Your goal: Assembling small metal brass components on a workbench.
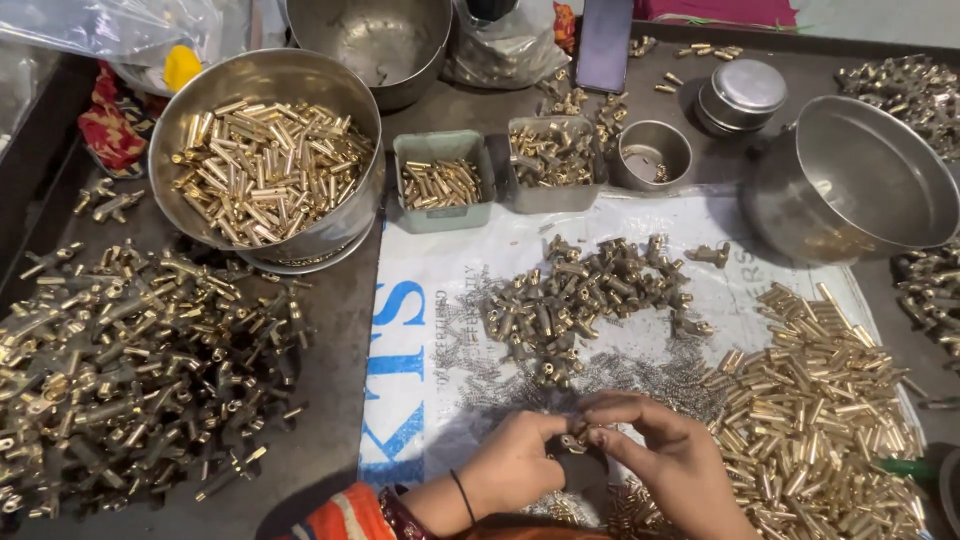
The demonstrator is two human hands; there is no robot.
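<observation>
Pinching at the bottom centre of the frame, the left hand [515,462] and the right hand [672,462] meet fingertip to fingertip over a small brass fitting [573,441]. Both sets of fingers are closed together on it, and it sits so deep between them that its exact shape cannot be made out. Holding it close in, low in the frame, keeps the tiny part steady between both thumbs.

Supplies lie in a ring within reach. Just above the hands lies a scatter of thin grey springs [660,372], and above that a heap of stubby brass bodies [590,290] sits on the white printed sack [420,400], which keeps small pieces off the dark table. To the right lies a pile of plain brass tubes [815,400], close beside the right hand. At far left spreads a big heap of T-shaped brass pieces [130,370]. A steel bowl of tubes [265,160] stands at upper left, an empty steel bowl [860,180] at upper right, and two small grey-green trays [442,180] between them sort smaller parts.
</observation>
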